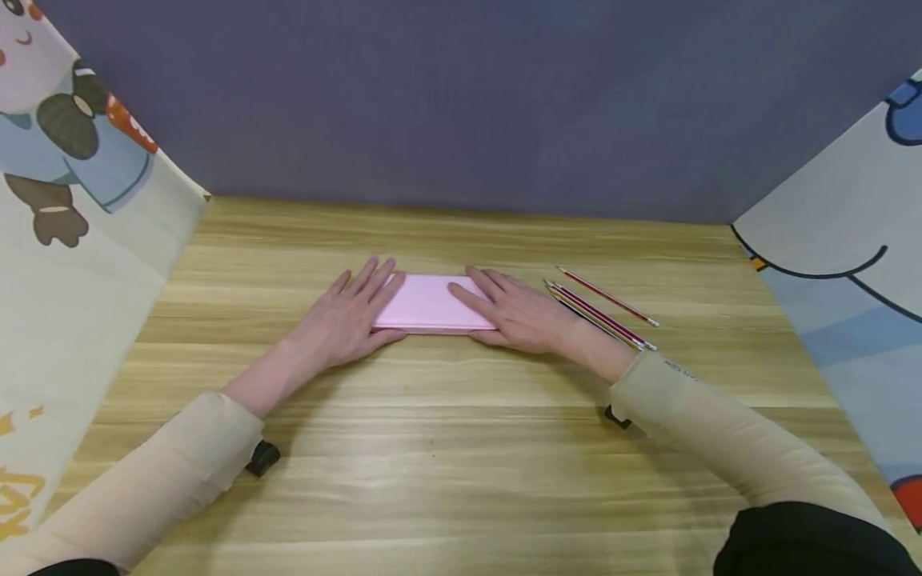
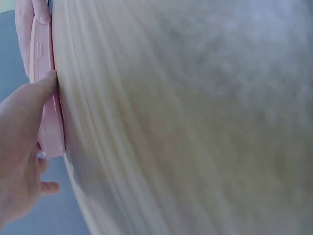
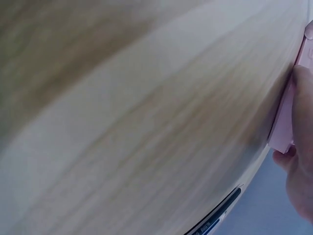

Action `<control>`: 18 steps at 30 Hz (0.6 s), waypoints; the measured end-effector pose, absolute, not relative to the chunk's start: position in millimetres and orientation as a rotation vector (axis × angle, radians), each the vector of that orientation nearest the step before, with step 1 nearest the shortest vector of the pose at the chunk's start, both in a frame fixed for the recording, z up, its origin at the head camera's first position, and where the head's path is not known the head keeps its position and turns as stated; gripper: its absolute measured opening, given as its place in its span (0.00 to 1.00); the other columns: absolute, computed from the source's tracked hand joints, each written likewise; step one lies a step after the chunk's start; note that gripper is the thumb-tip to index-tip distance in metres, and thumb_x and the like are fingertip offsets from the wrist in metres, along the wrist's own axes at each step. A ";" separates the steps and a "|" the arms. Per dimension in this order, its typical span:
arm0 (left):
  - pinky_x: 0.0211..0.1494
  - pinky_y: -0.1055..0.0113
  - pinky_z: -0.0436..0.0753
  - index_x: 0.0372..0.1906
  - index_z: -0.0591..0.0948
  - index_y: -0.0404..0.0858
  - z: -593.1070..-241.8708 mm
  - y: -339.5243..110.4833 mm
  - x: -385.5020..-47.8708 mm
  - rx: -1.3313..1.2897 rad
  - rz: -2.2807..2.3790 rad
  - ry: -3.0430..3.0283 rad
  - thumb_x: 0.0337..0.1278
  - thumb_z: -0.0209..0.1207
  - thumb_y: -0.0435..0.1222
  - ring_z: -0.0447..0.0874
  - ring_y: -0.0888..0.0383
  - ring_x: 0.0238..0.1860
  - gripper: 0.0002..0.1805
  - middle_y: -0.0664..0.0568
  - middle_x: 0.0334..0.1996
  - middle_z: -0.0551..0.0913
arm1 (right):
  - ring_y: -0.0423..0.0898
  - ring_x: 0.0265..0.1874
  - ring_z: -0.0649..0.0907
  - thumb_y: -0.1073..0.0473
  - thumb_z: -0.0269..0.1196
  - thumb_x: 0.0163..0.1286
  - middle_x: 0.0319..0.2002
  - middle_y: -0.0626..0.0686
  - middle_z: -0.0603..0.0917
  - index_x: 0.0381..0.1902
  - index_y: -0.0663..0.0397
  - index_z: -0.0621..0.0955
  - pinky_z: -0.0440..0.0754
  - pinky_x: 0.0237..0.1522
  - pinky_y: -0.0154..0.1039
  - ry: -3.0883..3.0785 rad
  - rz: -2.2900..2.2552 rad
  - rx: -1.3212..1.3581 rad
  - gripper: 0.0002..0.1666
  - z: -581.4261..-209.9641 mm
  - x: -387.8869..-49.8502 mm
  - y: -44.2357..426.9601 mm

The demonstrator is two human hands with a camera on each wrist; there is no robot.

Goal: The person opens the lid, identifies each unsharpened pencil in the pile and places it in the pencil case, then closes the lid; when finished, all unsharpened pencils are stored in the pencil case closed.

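A flat, oblong pink pencil case (image 1: 428,300) lies closed on the wooden table, its long side facing me. My left hand (image 1: 349,312) spans its left end, fingers straight across the top and thumb along the front edge. Over the right part rests my right hand (image 1: 522,316), index finger stretched on the lid and thumb at the front. The left wrist view shows the left thumb against the case's front side (image 2: 45,58), with some fingers past its end. In the right wrist view the right thumb touches the case (image 3: 282,132); most of that hand is cut off.
Several pencils (image 1: 601,316) lie side by side just right of the right hand, partly behind its wrist. One red pencil (image 1: 608,296) lies apart, slightly farther back. A grey-blue panel (image 1: 461,104) stands behind the table; printed cartoon panels (image 1: 94,264) flank it.
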State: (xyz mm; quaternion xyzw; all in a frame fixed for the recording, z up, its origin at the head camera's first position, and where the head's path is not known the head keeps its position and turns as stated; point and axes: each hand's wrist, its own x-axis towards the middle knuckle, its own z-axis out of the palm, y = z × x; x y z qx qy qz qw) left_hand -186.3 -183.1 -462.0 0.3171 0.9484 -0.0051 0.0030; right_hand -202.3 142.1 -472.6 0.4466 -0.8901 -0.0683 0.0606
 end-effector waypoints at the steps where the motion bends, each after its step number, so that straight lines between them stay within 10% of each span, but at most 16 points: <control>1: 0.84 0.37 0.54 0.84 0.46 0.42 -462.1 -183.4 -186.2 0.990 -0.017 2.973 0.71 0.47 0.67 0.40 0.41 0.85 0.51 0.43 0.85 0.41 | 0.64 0.77 0.67 0.34 0.47 0.80 0.80 0.69 0.56 0.85 0.44 0.47 0.65 0.80 0.55 -2.693 -0.198 1.352 0.46 -472.9 -202.3 141.8; 18: 0.83 0.36 0.55 0.84 0.46 0.42 -458.5 -183.8 -183.4 0.971 0.002 2.964 0.70 0.48 0.66 0.42 0.40 0.85 0.51 0.43 0.85 0.41 | 0.64 0.79 0.63 0.33 0.46 0.80 0.82 0.68 0.52 0.85 0.42 0.45 0.63 0.81 0.56 -2.737 -0.175 1.342 0.46 -472.0 -199.8 141.4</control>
